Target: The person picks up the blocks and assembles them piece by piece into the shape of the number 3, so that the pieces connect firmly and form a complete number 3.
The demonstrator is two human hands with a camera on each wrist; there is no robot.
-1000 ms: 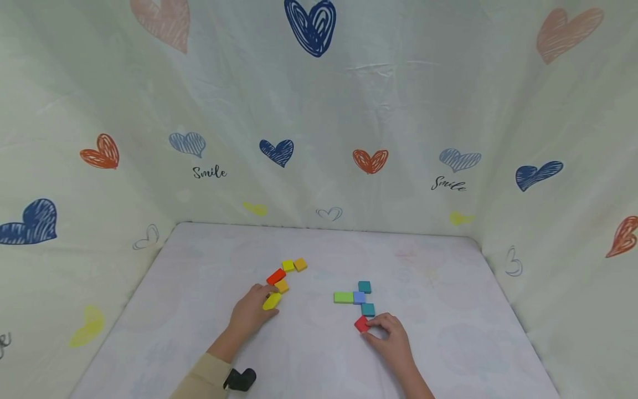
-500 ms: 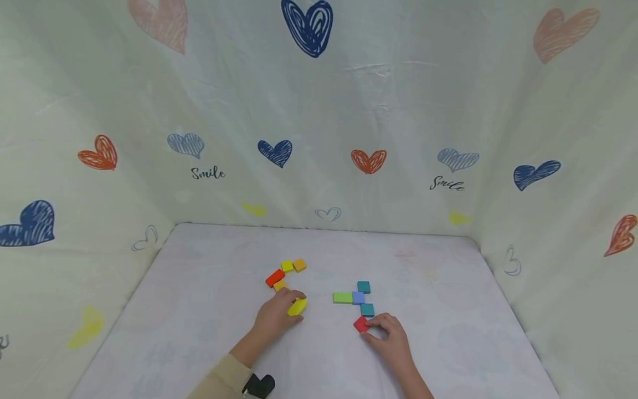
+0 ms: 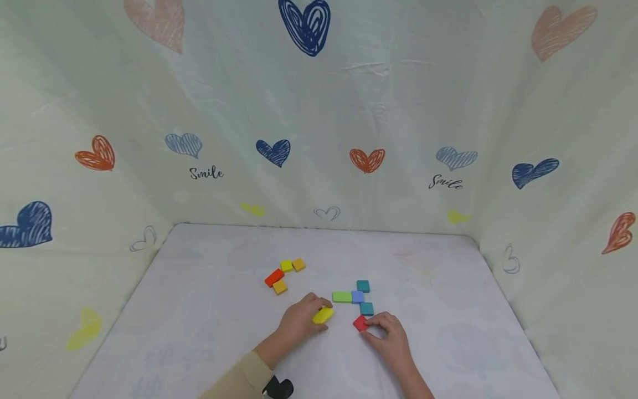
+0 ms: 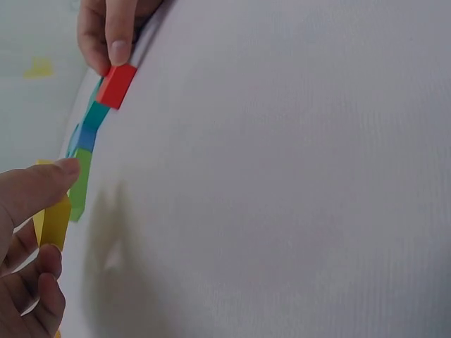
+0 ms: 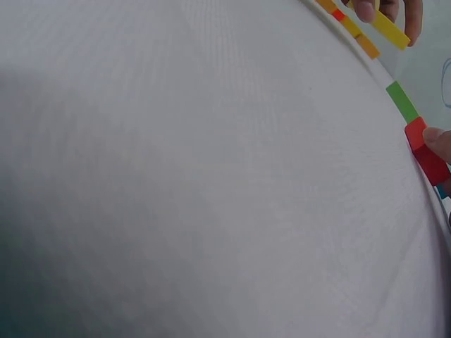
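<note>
Pinched between the thumb and fingers of my left hand (image 3: 299, 323) is a yellow block (image 3: 323, 316), held just below and left of the light green block (image 3: 341, 297). A blue block (image 3: 358, 297) touches the green one's right end, with one teal block (image 3: 363, 286) above it and another teal block (image 3: 366, 308) below. My right hand (image 3: 395, 343) grips a red block (image 3: 360, 323) by its right side, close under the lower teal block. In the left wrist view the yellow block (image 4: 55, 222) appears raised off the table, its shadow to the right.
At the left of the white table (image 3: 448, 310) lie a yellow block (image 3: 286, 265), an orange block (image 3: 298, 264), a red-orange block (image 3: 274, 277) and another orange block (image 3: 280, 287), roughly in a curve. A curtain printed with hearts hangs behind the table.
My left hand has carried the yellow block rightward from beside the left group of blocks to near the green block. My right hand has stayed at the red block.
</note>
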